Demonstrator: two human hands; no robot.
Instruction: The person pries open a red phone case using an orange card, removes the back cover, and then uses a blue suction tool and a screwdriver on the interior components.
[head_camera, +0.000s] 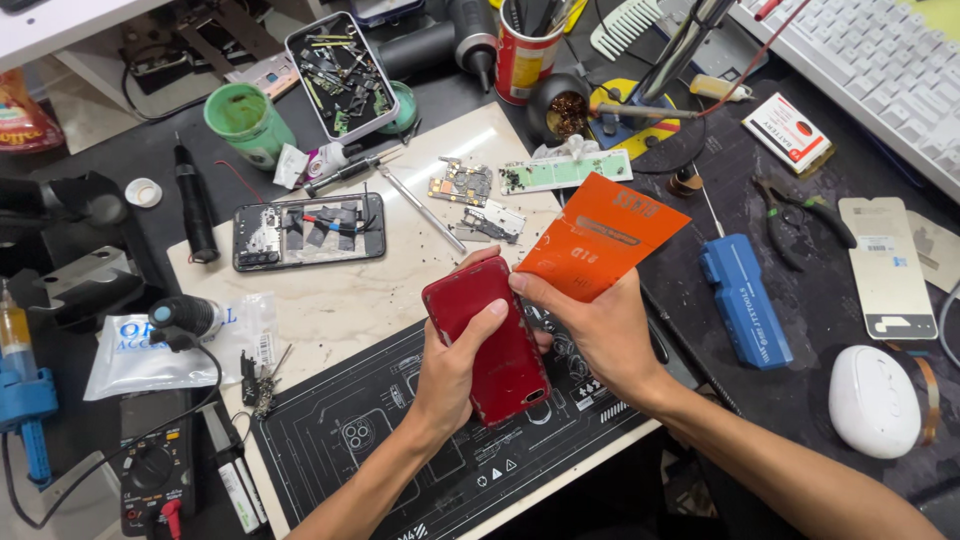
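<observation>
My left hand (452, 360) grips a red phone back cover (490, 340) over the black work mat (400, 450), thumb across its front. My right hand (590, 330) holds a thin orange plastic card (600, 235) and presses its corner against the cover's upper right edge. An opened black phone body (308, 230) with exposed parts lies on the pale stone slab (340, 300) to the upper left. Small circuit boards (462, 185) lie beyond my hands.
A blue block tool (745, 300), black pliers (795, 215), a white mouse (875, 400) and a pale phone panel (885, 265) lie right. A parts tray (340, 75), green cup (245, 120), red tool can (525, 55) and keyboard (870, 60) stand behind. A multimeter (155, 465) sits lower left.
</observation>
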